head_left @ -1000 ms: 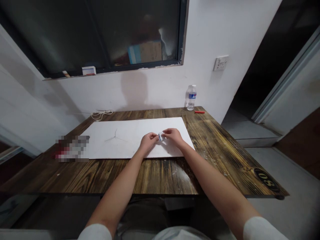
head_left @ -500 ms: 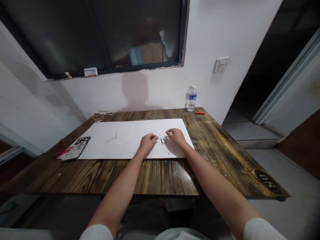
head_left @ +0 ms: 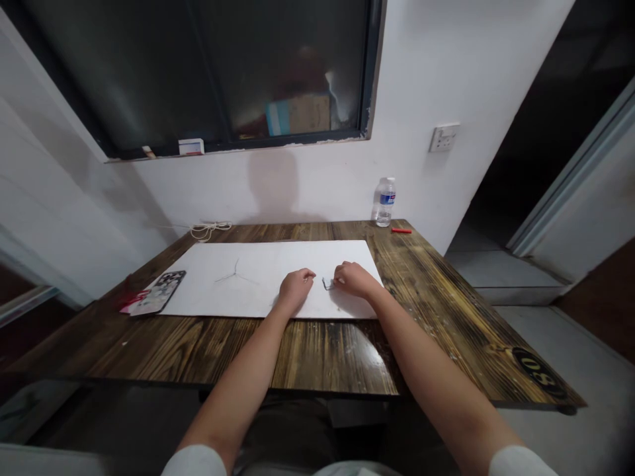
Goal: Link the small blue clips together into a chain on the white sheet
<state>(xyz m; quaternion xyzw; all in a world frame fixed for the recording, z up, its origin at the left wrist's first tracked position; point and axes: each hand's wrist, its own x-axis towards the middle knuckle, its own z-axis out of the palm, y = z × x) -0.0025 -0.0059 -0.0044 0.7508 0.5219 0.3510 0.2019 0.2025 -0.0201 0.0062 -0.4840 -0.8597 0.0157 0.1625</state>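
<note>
A large white sheet lies on the wooden table. On its near right part is a small thin folded piece. My right hand rests on the sheet with its fingers curled, and the fingertips pinch the right end of that piece. My left hand lies a little left of the piece, closed into a loose fist with nothing showing in it. A thin three-armed grey mark sits on the sheet further left.
A phone lies on something red at the sheet's left corner. A white cable, a water bottle and a red pen lie along the far edge by the wall. A doorway opens on the right.
Both hands held the small piece up together a second ago. It now lies low on the sheet, the left hand has let go and drawn back, and the right fingertips stay on it.
</note>
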